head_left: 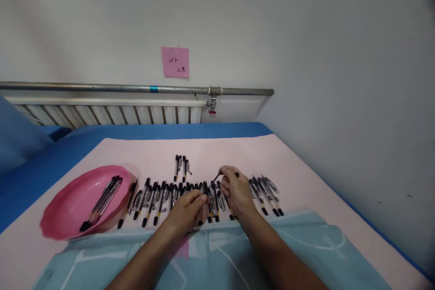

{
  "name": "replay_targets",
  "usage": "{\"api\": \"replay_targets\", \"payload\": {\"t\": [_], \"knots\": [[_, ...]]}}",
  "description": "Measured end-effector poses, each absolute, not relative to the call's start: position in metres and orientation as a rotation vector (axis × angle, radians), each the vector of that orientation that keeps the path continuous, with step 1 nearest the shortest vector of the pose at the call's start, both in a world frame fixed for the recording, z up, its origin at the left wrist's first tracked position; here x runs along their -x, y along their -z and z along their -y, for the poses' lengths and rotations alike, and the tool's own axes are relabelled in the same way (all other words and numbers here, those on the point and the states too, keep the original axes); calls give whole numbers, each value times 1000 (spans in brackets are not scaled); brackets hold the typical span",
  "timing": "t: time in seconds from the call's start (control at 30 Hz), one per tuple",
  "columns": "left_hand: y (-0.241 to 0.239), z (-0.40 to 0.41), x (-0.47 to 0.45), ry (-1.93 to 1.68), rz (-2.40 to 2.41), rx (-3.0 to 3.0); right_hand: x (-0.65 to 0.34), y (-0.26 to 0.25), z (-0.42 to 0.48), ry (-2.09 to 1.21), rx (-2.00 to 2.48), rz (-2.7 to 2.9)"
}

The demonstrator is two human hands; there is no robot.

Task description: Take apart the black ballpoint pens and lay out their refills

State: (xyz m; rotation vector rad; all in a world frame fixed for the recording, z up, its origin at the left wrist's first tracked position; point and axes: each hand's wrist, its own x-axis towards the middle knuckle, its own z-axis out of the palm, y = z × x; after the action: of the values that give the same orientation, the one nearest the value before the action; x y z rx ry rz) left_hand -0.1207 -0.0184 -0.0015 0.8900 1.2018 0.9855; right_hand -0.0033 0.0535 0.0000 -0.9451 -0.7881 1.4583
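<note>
My left hand is closed in a pinch above the row of pens, with a small dark pen part between thumb and forefinger. My right hand is also closed, to the right and slightly higher, and pinches the upper end of a thin dark pen piece. That piece slants down to the left fingertips; whether it is a refill or a barrel I cannot tell. A black pen end shows at the right hand's fingers. Beneath and around both hands lie several black pens with clear barrels, with caps and small silvery bits beside them.
A pink oval bowl holding several pens stands at the left. Two more pens lie behind the row. More pens lie at the right. A light blue cloth covers the pink tabletop's near edge.
</note>
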Motion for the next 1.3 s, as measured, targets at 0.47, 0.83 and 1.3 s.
{"api": "replay_targets", "payload": {"t": [0.47,0.83,1.3], "knots": [[10,15,140,-1136,-1168,-908,-3,-1,-45,-1766,964,967],[12,19,131,-1107,-1169,-1085,12,7,-31,-1960,932,1003],[3,27,140,-1028,-1607,-1583,8,-16,-119,-1643,1060,1012]]}}
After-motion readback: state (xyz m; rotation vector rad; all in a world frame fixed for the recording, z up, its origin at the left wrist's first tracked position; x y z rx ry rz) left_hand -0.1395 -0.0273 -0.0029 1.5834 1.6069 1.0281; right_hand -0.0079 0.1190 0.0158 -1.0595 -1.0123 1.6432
